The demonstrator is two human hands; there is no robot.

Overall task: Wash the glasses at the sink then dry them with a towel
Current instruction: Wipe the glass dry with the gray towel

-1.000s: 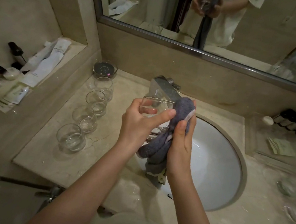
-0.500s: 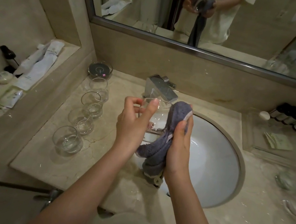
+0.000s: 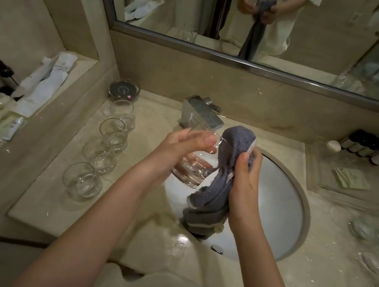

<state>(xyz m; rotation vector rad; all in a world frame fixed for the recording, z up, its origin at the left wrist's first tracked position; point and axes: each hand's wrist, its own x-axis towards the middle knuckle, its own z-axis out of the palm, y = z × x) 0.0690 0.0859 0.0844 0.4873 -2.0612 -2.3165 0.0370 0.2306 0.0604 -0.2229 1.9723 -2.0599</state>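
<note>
A person stands at a bathroom sink (image 3: 296, 205), drying a glass. The left hand (image 3: 177, 151) holds the glass (image 3: 192, 170) over the basin, fingers (image 3: 205, 140) curled round its rim. The right hand (image 3: 243, 181) grips a grey towel (image 3: 230, 153) against the glass's side, fingers wrapped round the cloth. Four glasses (image 3: 82, 181) stand in a row on the table (image 3: 39, 196) to the left, probably finished. More glassware, blurred, sits at the right and likely awaits washing.
</note>
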